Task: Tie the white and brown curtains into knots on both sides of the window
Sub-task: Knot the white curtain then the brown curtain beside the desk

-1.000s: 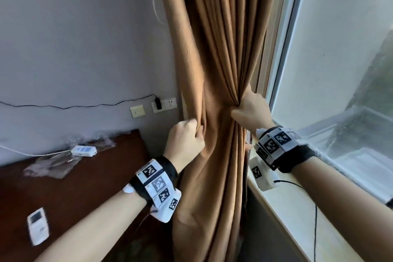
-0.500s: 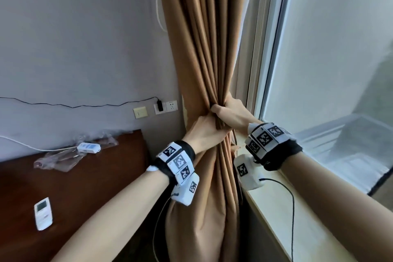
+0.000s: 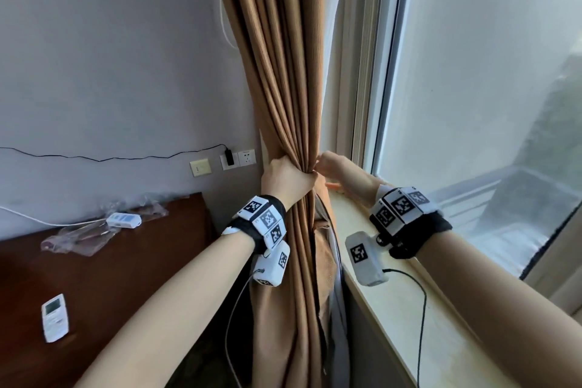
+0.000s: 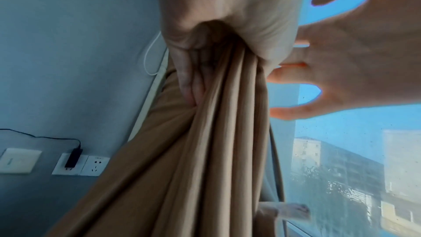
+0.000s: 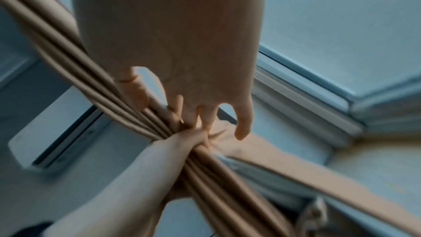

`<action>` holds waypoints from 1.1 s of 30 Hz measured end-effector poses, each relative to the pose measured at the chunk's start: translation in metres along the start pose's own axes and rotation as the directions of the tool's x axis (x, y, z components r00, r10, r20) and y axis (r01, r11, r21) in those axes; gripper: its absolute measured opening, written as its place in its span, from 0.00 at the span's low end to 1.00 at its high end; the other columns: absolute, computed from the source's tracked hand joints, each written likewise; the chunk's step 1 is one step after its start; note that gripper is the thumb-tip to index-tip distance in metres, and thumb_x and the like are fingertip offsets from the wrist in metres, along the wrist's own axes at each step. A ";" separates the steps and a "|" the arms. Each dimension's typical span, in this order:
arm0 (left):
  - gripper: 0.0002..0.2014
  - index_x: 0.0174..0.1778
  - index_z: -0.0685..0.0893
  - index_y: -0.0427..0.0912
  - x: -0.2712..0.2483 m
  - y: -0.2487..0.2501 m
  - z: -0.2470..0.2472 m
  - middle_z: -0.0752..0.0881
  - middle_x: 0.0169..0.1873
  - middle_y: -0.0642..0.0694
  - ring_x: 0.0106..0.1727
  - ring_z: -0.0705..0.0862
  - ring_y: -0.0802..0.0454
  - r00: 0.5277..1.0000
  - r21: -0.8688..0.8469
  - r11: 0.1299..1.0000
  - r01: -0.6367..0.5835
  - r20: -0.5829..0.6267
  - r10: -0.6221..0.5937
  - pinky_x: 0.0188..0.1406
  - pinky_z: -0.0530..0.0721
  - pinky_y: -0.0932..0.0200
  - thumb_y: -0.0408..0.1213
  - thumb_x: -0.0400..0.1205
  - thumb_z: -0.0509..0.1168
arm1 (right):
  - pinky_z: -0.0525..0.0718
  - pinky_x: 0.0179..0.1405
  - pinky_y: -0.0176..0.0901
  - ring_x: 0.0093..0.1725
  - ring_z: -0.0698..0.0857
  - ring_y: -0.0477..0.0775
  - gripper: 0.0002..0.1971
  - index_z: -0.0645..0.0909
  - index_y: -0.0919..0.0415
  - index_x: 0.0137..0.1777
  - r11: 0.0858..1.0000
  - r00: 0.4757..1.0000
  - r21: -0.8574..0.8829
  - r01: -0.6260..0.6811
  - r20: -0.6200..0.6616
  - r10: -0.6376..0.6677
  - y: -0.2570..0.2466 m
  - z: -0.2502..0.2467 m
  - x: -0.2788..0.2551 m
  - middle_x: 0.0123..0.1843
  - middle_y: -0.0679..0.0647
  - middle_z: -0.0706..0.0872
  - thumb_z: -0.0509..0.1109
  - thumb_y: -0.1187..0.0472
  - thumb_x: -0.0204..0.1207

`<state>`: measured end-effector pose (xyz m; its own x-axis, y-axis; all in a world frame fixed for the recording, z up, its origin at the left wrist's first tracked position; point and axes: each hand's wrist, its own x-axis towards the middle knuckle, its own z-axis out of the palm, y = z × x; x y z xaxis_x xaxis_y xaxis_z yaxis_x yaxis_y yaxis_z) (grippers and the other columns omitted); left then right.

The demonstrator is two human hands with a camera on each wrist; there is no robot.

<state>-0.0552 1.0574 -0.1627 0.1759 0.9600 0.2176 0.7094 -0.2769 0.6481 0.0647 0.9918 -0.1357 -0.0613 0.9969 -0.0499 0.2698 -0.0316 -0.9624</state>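
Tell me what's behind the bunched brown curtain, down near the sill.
Behind the brown curtain, below the left hand grip, a strip of grey-white fabric shows beside the windowsill, likely the white curtain. The folds cover how far up it runs.

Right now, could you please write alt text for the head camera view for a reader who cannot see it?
A person's left hand grips a gathered brown curtain beside a window, while the right hand reaches toward it with fingers spread. A remote control lies on a dark wooden table at left.
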 end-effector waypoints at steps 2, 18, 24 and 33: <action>0.28 0.57 0.86 0.41 0.005 0.002 0.000 0.89 0.52 0.39 0.57 0.86 0.38 0.999 -0.004 1.000 0.005 0.032 -0.005 0.55 0.86 0.50 0.57 0.68 0.66 | 0.72 0.67 0.55 0.60 0.79 0.44 0.21 0.77 0.44 0.68 0.998 0.999 0.070 0.011 -0.051 -0.008 0.013 0.000 -0.002 0.64 0.43 0.82 0.61 0.51 0.74; 0.27 0.69 0.78 0.37 0.033 -0.004 0.000 0.81 0.67 0.34 0.68 0.79 0.35 0.981 0.114 0.993 0.033 0.186 -0.054 0.68 0.78 0.49 0.51 0.78 0.63 | 0.82 0.45 0.48 0.48 0.85 0.66 0.09 0.74 0.60 0.35 0.795 0.890 -0.522 -0.308 -0.452 0.048 0.110 0.080 0.004 0.46 0.63 0.85 0.61 0.57 0.75; 0.27 0.68 0.79 0.38 0.029 -0.006 -0.014 0.83 0.64 0.35 0.64 0.82 0.35 0.971 0.195 0.981 -0.002 0.233 -0.044 0.64 0.81 0.47 0.52 0.77 0.60 | 0.76 0.26 0.37 0.34 0.83 0.59 0.15 0.73 0.61 0.30 0.933 0.900 -0.247 -0.262 -0.412 0.144 0.069 0.066 0.011 0.33 0.58 0.81 0.59 0.59 0.79; 0.14 0.53 0.80 0.36 0.028 -0.009 -0.034 0.83 0.38 0.43 0.31 0.85 0.46 0.905 0.158 0.987 0.011 0.418 -0.076 0.35 0.86 0.57 0.45 0.84 0.59 | 0.81 0.34 0.31 0.42 0.87 0.49 0.12 0.86 0.68 0.46 0.910 0.979 0.395 -0.126 -0.096 0.177 0.078 0.094 0.015 0.50 0.65 0.88 0.60 0.75 0.76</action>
<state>-0.0795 1.0852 -0.1377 0.3902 0.9072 -0.1573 0.8100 -0.2570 0.5272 -0.0053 0.9972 -0.2367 0.0800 0.9778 -0.1938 -0.1266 -0.1829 -0.9750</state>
